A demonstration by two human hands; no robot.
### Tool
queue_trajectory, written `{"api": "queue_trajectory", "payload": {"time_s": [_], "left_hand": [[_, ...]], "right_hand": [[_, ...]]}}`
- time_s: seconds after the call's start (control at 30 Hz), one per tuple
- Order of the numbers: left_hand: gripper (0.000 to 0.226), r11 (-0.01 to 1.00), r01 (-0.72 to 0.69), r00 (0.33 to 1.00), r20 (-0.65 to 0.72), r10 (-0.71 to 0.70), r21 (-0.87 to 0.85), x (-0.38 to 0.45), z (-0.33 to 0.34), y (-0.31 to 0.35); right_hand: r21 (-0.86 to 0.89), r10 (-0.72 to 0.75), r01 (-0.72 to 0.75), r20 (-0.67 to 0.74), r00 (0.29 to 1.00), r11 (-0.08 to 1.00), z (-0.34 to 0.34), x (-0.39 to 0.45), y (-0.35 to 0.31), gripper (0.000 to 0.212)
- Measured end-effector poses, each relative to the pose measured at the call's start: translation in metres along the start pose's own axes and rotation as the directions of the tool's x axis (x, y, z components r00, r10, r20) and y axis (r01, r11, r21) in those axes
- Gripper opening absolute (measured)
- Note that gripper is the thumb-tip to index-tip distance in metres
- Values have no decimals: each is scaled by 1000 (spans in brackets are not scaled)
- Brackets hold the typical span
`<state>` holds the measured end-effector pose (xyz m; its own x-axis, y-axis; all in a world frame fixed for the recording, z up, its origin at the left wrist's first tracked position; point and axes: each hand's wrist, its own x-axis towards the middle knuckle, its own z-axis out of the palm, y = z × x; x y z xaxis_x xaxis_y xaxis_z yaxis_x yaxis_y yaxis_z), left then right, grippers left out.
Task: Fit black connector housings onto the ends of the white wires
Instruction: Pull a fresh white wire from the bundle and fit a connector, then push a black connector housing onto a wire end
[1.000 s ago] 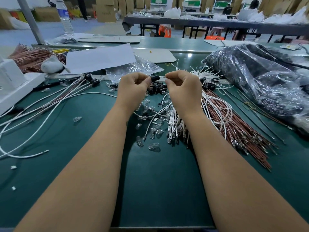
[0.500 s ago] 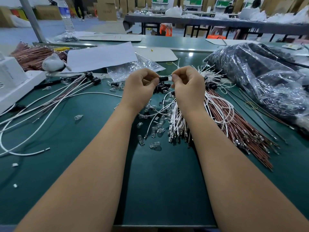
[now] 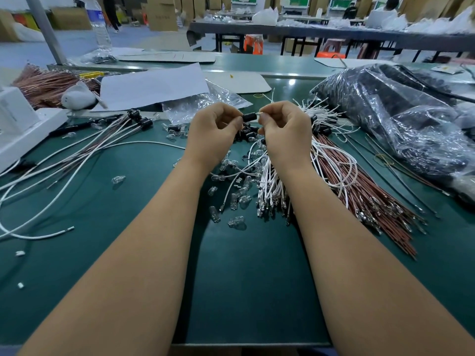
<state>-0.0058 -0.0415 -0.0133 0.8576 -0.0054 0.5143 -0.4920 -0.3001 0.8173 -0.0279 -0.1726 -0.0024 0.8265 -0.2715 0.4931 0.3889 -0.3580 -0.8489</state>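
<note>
The left hand (image 3: 216, 127) pinched a black connector housing (image 3: 248, 116) above the table (image 3: 244, 291); the right hand (image 3: 285, 129) pinched a limp white wire's (image 3: 259, 114) tip, best gripped near its terminal.

A dark green table (image 3: 244, 291) fills the frame. At centre lie white wires (image 3: 270, 186) beside reddish-brown wires (image 3: 359, 191), with clear glass bulbs (image 3: 236, 222) scattered nearby. A black connector housing (image 3: 248, 117) sits upper centre; white paper (image 3: 154, 86) lies upper left.
</note>
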Motion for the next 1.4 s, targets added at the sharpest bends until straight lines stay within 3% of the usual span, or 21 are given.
{"api": "queue_trajectory", "payload": {"time_s": [0.53, 0.67, 0.77, 0.87, 1.07, 1.27, 1.4], "left_hand": [[4, 987, 106, 994, 36, -103, -119, -2, -5, 11], [3, 983, 103, 994, 37, -99, -151, -2, -7, 11], [9, 981, 105, 994, 59, -97, -163, -1, -7, 9], [7, 975, 113, 991, 88, -98, -191, -1, -6, 10], [13, 927, 229, 970, 149, -192, -296, 2, -8, 8], [7, 949, 146, 989, 53, -137, -281, -5, -1, 14], [1, 953, 157, 988, 51, -148, -260, -5, 0, 15]], "right_hand": [[30, 20, -21, 35, 999, 999, 1, -2, -1, 8], [147, 60, -71, 75, 995, 987, 1, -3, -4, 7], [126, 45, -64, 151, 988, 990, 3, -4, -4, 12], [144, 67, -89, 149, 987, 986, 5, -3, -4, 3], [248, 131, -164, 145, 981, 955, 5, -2, -7, 5], [35, 123, -129, 147, 981, 991, -1, 6, -13, 6], [3, 130, -130, 38, 991, 992, -14, 16, -21, 12]]}}
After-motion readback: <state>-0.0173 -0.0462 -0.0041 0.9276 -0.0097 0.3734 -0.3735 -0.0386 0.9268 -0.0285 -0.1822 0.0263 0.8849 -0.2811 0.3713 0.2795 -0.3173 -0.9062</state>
